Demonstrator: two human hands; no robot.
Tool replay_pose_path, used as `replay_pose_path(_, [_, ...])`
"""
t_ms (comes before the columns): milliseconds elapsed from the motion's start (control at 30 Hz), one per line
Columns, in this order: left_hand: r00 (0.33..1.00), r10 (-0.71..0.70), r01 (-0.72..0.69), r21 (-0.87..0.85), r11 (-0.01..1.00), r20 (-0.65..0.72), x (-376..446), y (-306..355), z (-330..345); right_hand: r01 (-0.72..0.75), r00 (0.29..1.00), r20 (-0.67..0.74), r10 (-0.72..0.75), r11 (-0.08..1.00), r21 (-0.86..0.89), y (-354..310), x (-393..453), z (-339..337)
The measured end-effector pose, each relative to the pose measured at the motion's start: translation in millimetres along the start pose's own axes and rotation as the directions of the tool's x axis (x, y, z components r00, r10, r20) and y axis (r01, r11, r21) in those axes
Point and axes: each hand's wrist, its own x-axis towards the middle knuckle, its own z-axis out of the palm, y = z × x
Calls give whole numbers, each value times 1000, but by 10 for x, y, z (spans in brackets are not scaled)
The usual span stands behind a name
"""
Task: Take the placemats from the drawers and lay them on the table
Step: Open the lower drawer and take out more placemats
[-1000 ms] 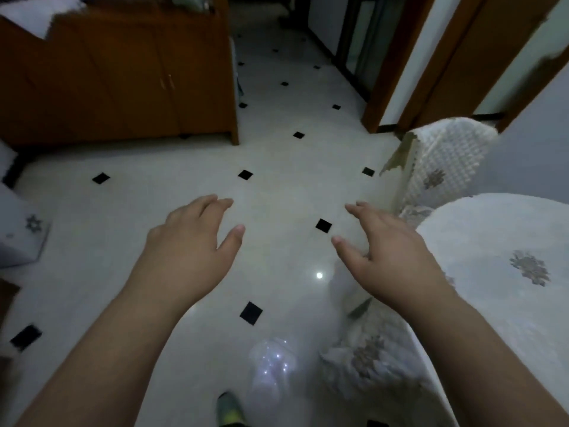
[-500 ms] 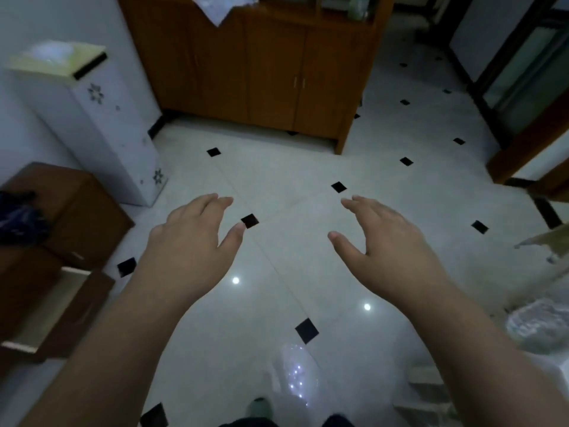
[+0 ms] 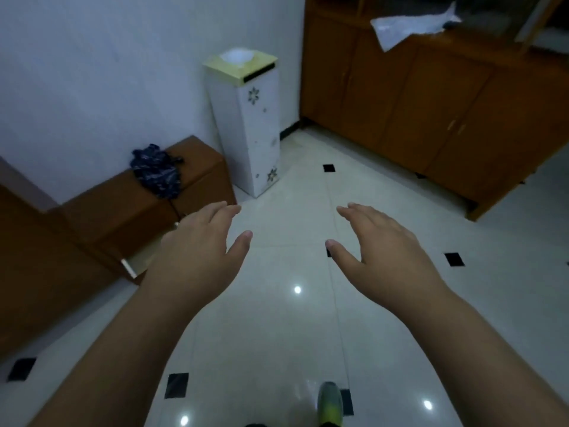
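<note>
Ahead, left hand (image 3: 197,257) and right hand (image 3: 388,251) hover relaxed, empty; open drawer (image 3: 138,260) partly behind the left.

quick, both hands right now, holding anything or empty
Left hand: open, fingers relaxed, holding nothing.
Right hand: open, fingers relaxed, holding nothing.

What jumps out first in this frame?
Two bare hands, left hand and right hand, held out open and empty over the glossy floor. Beyond them a white stand sits against the wall, with a low brown cabinet at left, its drawer pulled out.
</note>
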Motion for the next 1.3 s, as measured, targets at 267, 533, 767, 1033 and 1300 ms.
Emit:
replay_pose_path(267, [951, -286, 285, -29, 958, -119, 182, -27, -69, 330, 941, 83, -328, 944, -7, -168, 1033, 13])
replay_pose_path(533, [854, -505, 505, -38, 862, -125, 79, -589, -47, 557, 820, 129, -557, 829, 39, -802, 1649, 278])
replay_pose_path(767, [802, -587, 583, -71, 810, -112, 334, -1563, 7, 621, 770, 157, -618, 783, 41, -1678, 2191, 708])
replay_pose_path(1033, [803, -584, 580, -71, 812, -120, 829, -2790, -307, 618, 774, 117, -622, 783, 70, -2852, 2814, 1022])
replay_pose_path(1300, [769, -628, 615, -127, 778, -118, 988, -3583, -523, 668, 725, 163, -669, 741, 70, -3732, 3211, 1380])
